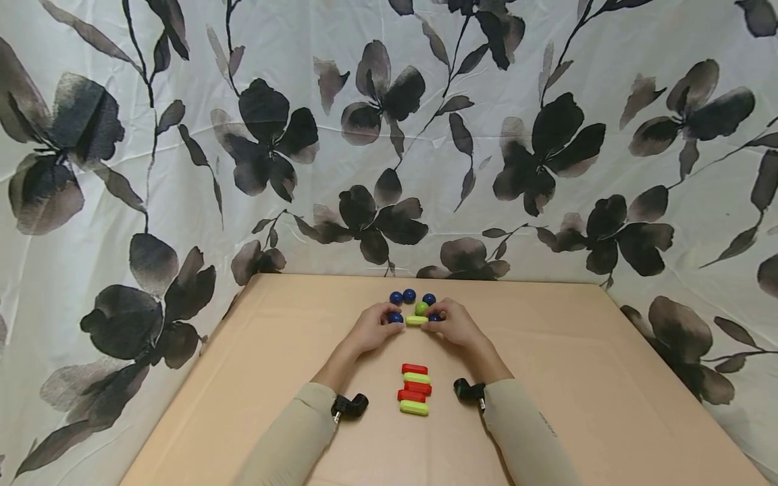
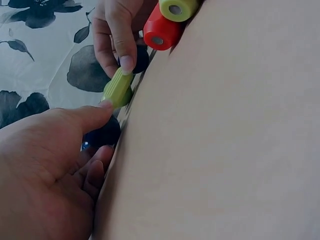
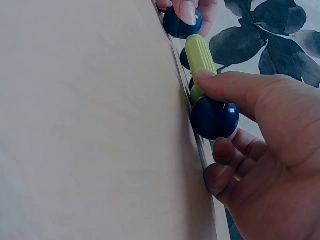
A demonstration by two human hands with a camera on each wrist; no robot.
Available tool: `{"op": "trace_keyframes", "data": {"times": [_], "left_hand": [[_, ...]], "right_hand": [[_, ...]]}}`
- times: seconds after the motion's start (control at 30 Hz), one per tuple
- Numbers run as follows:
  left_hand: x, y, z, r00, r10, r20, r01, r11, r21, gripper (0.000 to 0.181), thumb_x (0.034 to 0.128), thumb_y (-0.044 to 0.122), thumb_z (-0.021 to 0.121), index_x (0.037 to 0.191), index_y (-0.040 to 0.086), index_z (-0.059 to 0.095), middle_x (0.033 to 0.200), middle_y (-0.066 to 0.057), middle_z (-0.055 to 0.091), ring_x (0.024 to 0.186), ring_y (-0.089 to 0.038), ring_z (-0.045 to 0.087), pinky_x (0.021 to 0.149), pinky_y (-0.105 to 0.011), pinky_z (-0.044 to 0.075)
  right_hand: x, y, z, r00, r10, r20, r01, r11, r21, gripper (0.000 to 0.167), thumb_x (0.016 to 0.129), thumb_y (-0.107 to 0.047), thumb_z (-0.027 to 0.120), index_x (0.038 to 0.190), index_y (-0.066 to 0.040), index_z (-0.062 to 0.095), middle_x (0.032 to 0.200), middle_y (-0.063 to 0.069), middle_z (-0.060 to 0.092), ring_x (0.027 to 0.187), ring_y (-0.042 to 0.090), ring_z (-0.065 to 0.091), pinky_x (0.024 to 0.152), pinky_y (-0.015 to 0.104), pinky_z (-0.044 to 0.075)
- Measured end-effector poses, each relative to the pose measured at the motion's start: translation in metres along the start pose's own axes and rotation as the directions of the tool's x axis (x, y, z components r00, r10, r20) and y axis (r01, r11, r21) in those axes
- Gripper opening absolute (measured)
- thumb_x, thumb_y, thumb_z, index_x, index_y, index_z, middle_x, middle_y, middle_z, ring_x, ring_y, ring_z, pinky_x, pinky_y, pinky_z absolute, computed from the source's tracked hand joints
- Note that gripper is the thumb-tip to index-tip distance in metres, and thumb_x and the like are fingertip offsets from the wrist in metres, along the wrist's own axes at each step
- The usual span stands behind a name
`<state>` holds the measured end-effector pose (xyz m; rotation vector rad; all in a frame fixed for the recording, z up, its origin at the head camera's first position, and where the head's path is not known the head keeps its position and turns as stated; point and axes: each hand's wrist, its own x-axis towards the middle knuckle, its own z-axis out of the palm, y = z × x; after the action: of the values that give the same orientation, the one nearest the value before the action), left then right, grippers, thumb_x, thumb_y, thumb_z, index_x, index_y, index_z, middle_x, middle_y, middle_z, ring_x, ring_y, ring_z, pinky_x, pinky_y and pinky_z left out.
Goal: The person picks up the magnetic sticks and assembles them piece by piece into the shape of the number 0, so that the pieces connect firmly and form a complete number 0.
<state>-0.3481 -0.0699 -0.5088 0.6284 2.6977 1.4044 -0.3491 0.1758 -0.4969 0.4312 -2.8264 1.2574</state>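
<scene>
Near the table's far edge, my left hand (image 1: 375, 327) holds a blue ball (image 3: 176, 24) between thumb and fingers. A ribbed light green stick (image 1: 417, 320) lies between my two hands. My right hand (image 1: 457, 325) has its thumb on the stick's right end, with its fingers curled around another blue ball (image 3: 215, 119) there. Just behind the stick sits a light green ball (image 1: 421, 308). Farther back are three more blue balls (image 1: 410, 295); whether they touch each other I cannot tell.
Closer to me, several red sticks (image 1: 418, 388) and green sticks (image 1: 415, 408) lie side by side on the tan table (image 1: 304, 324). Their visible ends carry metal discs. A white cloth (image 1: 462, 223) with dark flowers hangs behind the table.
</scene>
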Motion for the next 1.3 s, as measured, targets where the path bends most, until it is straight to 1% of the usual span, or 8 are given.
{"op": "trace_keyframes", "data": {"times": [0.13,0.3,0.5,0.7,0.87,1.0,1.1,1.3], "left_hand": [[0.0003,0.0007,0.0015,1.000,-0.007,-0.001,0.007,1.000,-0.001,0.038,0.0983,0.025,0.074,0.131,0.007,0.067,0.098,-0.005,0.058,0.083,-0.017,0.053,0.070,-0.028,0.042],[0.0007,0.0013,0.0022,1.000,-0.011,0.005,0.011,1.000,-0.008,0.037,0.0982,0.022,0.074,0.131,0.007,0.067,0.096,-0.005,0.057,0.082,-0.017,0.053,0.070,-0.028,0.041],[0.0014,0.0006,0.0024,1.000,-0.016,0.003,0.016,1.000,-0.005,0.038,0.0984,0.025,0.074,0.131,0.009,0.067,0.096,-0.005,0.057,0.082,-0.017,0.053,0.069,-0.027,0.041],[0.0022,0.0001,0.0035,1.000,-0.020,0.007,0.020,1.000,-0.002,0.037,0.0985,0.025,0.074,0.131,0.009,0.067,0.096,-0.005,0.057,0.083,-0.017,0.053,0.070,-0.028,0.041],[0.0024,0.0008,0.0031,1.000,-0.028,0.003,0.028,1.000,-0.006,0.037,0.0979,0.027,0.075,0.130,0.011,0.068,0.096,-0.004,0.057,0.083,-0.017,0.053,0.070,-0.028,0.041],[0.0027,0.0013,0.0028,1.000,-0.011,0.004,0.011,1.000,0.002,0.038,0.0983,0.026,0.074,0.131,0.008,0.068,0.096,-0.005,0.058,0.081,-0.016,0.053,0.068,-0.027,0.042],[0.0029,0.0011,0.0033,1.000,-0.007,0.003,0.007,1.000,0.002,0.038,0.0987,0.026,0.074,0.132,0.008,0.067,0.097,-0.005,0.059,0.081,-0.016,0.052,0.068,-0.027,0.042],[0.0027,0.0001,0.0037,1.000,-0.022,-0.004,0.022,1.000,-0.011,0.037,0.0985,0.025,0.074,0.131,0.009,0.067,0.098,-0.005,0.059,0.083,-0.017,0.053,0.069,-0.028,0.042]], "right_hand": [[-0.0002,0.0005,-0.0002,1.000,-0.013,-0.004,0.013,1.000,0.002,0.017,0.089,-0.017,0.084,0.104,-0.012,0.080,0.106,0.008,0.065,0.101,0.026,0.056,0.095,0.044,0.049],[-0.0011,-0.0001,-0.0001,1.000,-0.021,-0.001,0.021,1.000,-0.005,0.017,0.089,-0.016,0.083,0.105,-0.011,0.081,0.105,0.008,0.065,0.098,0.025,0.056,0.091,0.041,0.049],[-0.0023,-0.0016,0.0007,1.000,-0.025,-0.014,0.025,1.000,-0.010,0.016,0.089,-0.015,0.083,0.105,-0.011,0.080,0.106,0.009,0.065,0.098,0.026,0.057,0.092,0.042,0.049],[-0.0007,-0.0016,0.0028,1.000,-0.019,0.004,0.019,0.999,-0.050,0.017,0.088,-0.016,0.084,0.104,-0.012,0.080,0.103,0.008,0.064,0.094,0.023,0.054,0.086,0.036,0.045],[0.0007,-0.0030,0.0032,1.000,-0.015,0.003,0.016,0.999,-0.035,0.013,0.091,-0.016,0.081,0.103,-0.012,0.079,0.100,0.009,0.061,0.091,0.023,0.052,0.081,0.035,0.042],[0.0013,-0.0018,0.0035,1.000,-0.013,0.003,0.013,1.000,-0.023,0.011,0.092,-0.018,0.081,0.102,-0.014,0.080,0.101,0.008,0.061,0.091,0.023,0.051,0.082,0.035,0.041],[0.0010,-0.0009,0.0037,1.000,-0.016,0.005,0.016,1.000,-0.017,0.014,0.091,-0.019,0.082,0.103,-0.014,0.080,0.102,0.008,0.062,0.092,0.023,0.052,0.083,0.036,0.042],[-0.0011,-0.0032,0.0008,1.000,-0.003,0.005,0.003,1.000,-0.009,0.021,0.091,-0.023,0.082,0.110,-0.014,0.080,0.107,0.009,0.062,0.095,0.023,0.053,0.082,0.036,0.043]]}}
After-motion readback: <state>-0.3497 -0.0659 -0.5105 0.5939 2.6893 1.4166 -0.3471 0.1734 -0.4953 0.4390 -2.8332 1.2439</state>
